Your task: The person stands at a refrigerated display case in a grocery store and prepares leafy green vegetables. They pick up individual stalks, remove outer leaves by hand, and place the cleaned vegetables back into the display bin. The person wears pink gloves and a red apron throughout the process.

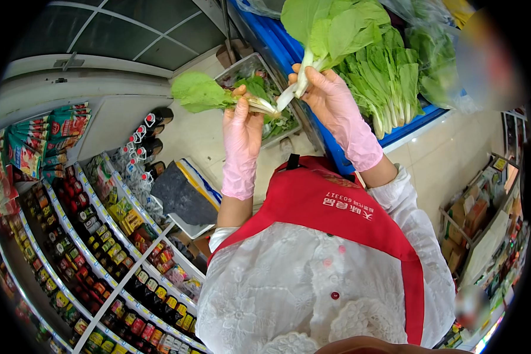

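Both hands wear thin pink gloves, with bare-looking fingertips. My left hand (244,132) grips a few thin leafy stalks (199,93), their leaf pointing left and their cut ends pointing right. My right hand (332,97) holds a bunch of leafy greens (336,31) by its white stems, leaves upward. A pale stem hangs from this bunch and meets the ends of the left stalks. Just right of my right hand, a pile of the same greens (385,84) lies on a blue crate (407,124). Below and between the hands, a grey bin (287,133) holds loose leaves and scraps.
Shelves of jars and packets (128,287) fill the lower left. Large dark bottles (152,148) stand on the floor beside a dark cloth (186,194). Greens in clear plastic (433,66) lie at the upper right. A rack with cardboard boxes (475,217) stands at the right.
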`<state>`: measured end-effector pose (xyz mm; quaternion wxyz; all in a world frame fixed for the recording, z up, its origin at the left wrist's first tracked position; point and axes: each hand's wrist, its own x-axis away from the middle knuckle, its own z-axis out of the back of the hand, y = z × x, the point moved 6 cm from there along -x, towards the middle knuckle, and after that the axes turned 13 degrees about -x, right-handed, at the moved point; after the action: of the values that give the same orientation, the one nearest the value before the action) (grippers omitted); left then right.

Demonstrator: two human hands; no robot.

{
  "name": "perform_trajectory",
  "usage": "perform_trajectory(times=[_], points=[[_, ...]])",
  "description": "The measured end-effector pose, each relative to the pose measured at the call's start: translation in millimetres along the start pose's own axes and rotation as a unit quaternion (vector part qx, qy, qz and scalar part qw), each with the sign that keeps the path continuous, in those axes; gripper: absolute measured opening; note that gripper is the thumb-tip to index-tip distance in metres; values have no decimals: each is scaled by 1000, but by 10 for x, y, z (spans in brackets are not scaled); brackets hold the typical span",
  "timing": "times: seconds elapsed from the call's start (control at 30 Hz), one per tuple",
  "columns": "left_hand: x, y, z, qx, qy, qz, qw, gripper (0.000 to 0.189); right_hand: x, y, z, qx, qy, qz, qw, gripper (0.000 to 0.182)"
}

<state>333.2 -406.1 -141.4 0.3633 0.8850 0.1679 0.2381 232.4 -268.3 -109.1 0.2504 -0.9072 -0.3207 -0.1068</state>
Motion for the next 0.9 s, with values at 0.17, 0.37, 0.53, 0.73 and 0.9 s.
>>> perform_trajectory(times=[0.17, 0.37, 0.53, 0.73, 0.9], points=[[-32, 61, 91, -9, 34, -12, 999, 23, -14, -155, 44, -9, -26, 28, 999, 35], [-301, -69, 776, -578, 48, 15, 814, 44, 80, -13, -48, 98, -38, -19, 994, 35], [20, 115, 127, -527, -45, -3, 849, 53, 140, 159, -25, 161, -63, -38, 984, 40], [31, 182, -317, -327, -58, -91, 939, 46, 253, 345, -2, 308, -74, -29, 948, 41], [-22, 67, -201, -114, -94, 20, 989, 36, 220, 341, 128, 235, -72, -37, 969, 28]])
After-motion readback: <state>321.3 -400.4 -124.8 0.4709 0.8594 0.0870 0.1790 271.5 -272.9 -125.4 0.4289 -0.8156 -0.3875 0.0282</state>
